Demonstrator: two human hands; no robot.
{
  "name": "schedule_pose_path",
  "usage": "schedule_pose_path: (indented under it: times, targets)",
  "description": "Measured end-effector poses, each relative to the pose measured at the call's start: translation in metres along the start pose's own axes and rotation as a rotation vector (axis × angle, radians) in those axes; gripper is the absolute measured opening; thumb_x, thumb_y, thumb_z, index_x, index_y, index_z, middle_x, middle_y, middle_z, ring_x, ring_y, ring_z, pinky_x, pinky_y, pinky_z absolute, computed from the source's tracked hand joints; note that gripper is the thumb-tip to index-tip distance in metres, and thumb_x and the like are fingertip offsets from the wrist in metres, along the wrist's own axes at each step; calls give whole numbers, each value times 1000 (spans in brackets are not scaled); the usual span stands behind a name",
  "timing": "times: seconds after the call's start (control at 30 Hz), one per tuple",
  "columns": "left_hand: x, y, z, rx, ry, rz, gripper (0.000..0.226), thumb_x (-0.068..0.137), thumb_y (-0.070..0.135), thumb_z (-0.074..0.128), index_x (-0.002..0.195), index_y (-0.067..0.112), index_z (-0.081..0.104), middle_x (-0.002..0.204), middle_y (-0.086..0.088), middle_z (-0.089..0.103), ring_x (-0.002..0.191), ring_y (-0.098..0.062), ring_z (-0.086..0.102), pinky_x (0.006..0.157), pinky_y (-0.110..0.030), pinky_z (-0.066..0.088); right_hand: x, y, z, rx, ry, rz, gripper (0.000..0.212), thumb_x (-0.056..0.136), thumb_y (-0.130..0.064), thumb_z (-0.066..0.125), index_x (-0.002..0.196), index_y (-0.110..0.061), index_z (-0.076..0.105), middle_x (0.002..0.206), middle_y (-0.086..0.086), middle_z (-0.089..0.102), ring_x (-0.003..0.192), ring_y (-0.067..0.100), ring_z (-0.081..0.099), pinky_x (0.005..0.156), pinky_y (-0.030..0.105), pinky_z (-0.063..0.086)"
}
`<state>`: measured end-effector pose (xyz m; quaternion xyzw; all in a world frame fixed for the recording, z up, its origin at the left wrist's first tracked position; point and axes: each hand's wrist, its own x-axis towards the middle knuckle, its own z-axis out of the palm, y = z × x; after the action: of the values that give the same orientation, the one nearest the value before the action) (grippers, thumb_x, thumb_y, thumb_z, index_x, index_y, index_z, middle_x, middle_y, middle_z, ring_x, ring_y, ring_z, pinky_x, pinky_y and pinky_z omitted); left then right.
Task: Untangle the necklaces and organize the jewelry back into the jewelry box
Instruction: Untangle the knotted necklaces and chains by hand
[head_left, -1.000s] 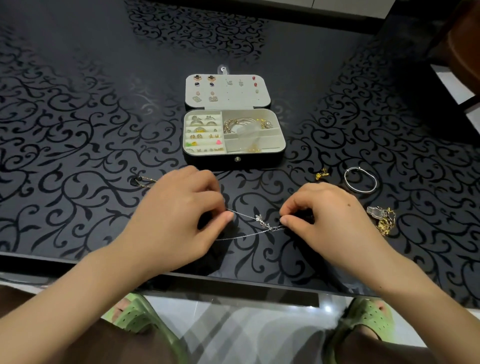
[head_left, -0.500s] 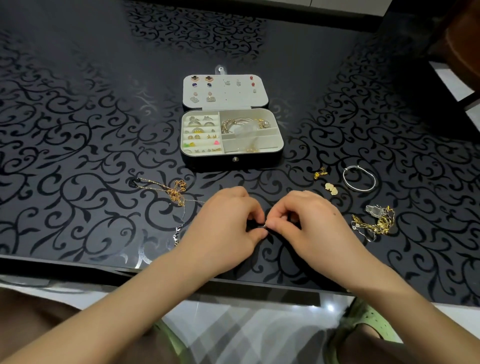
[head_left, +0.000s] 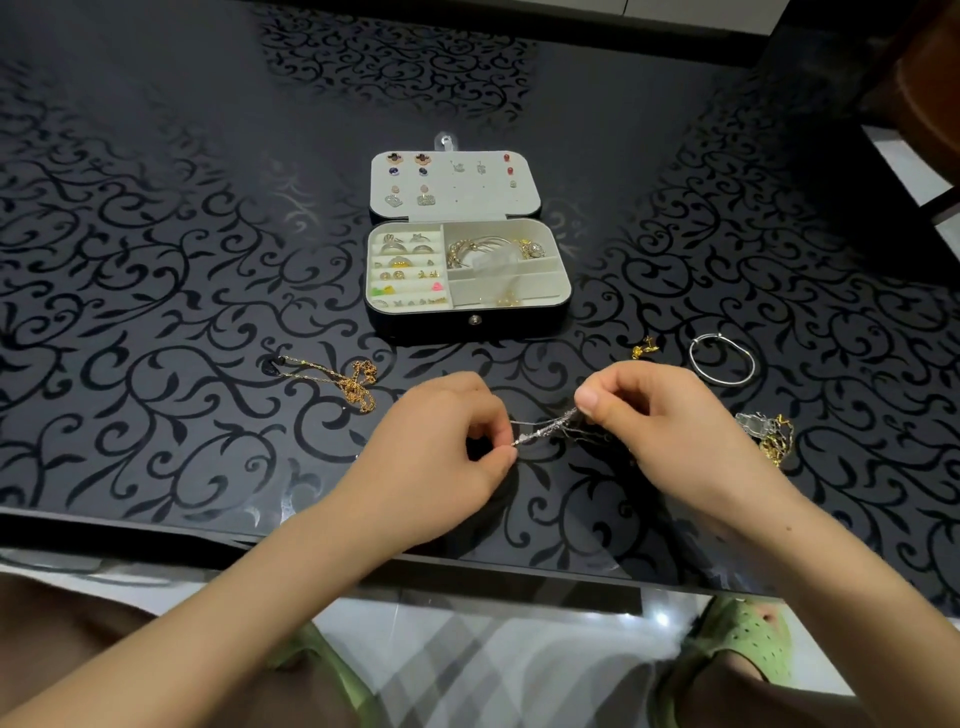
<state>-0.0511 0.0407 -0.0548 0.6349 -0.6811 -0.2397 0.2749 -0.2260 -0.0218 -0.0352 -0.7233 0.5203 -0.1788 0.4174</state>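
Observation:
A thin silver necklace (head_left: 543, 427) is stretched between my two hands just above the table. My left hand (head_left: 447, 441) pinches its lower end, and my right hand (head_left: 660, 415) pinches the upper end, slightly raised. The open jewelry box (head_left: 470, 322) stands beyond my hands, its lid laid back with earrings pinned on it and its compartments holding rings, studs and a gold bracelet. A tangled gold necklace (head_left: 348, 382) lies to the left of my left hand.
On the right lie a silver bangle (head_left: 722, 358), a small gold piece (head_left: 644, 347) and a gold tangle with a clear bag (head_left: 769, 434). The dark patterned table's front edge (head_left: 467, 566) runs just under my wrists. A chair stands at the far right.
My hands came together half a second ago and have now pulled apart, my right hand lifting up and right with the silver necklace stretched between them.

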Motion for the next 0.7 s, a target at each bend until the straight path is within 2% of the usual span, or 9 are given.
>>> schedule_pose_path:
  times: [0.1,0.2,0.27,0.37,0.4,0.47,0.57,0.7]
  targets:
    - [-1,0,-6,-158,-16,-79,17,74,6,67,62,15,61,78,5,65,76,-8,59,72,-19,46,1,2,1,113,1,43,25,91,-23,57,68,-15,62,52,-18,54,48,-6,45,50,4,33]
    - [2,0,-11,-465,-97,-254,15,69,3,66,57,7,58,82,2,71,79,-12,67,77,-28,54,2,1,1,241,-8,104,29,90,-22,59,62,-13,62,51,-13,52,44,-4,40,48,7,30]
    - [3,-1,-14,-675,-110,-320,10,61,5,59,54,4,53,79,-4,72,75,-17,68,67,-27,55,4,2,2,236,-7,125,32,89,-24,60,60,-12,62,51,-11,51,44,-3,39,48,9,29]
    - [3,-1,-18,-893,-85,-375,11,55,1,47,47,7,41,68,-13,66,60,-18,62,43,-20,40,7,3,1,158,26,121,33,90,-28,60,60,-13,61,52,-12,54,49,0,43,55,16,33]
    - [3,-1,-19,-921,-71,-382,13,53,1,45,46,9,38,65,-13,64,55,-17,58,40,-19,34,7,3,0,117,35,109,33,90,-29,60,61,-12,62,56,-8,56,52,4,45,57,19,35]
    - [2,-3,-20,-916,-43,-383,15,49,1,42,42,12,35,59,-10,59,50,-14,51,40,-16,28,7,2,-1,38,40,80,33,90,-31,59,63,-13,62,59,-5,56,53,4,44,55,15,36]
    - [2,-6,-20,-804,-53,-359,17,49,6,44,40,17,37,59,-6,56,52,-9,48,44,-13,32,6,-1,-2,19,32,50,30,91,-29,57,67,-13,64,65,-6,61,57,3,48,58,17,37]
    - [4,-7,-20,-744,-104,-348,15,52,8,46,41,17,39,62,-5,58,57,-7,50,49,-13,34,6,-3,1,-44,25,-28,15,91,-23,57,81,-20,67,79,-10,66,73,2,57,68,16,41]
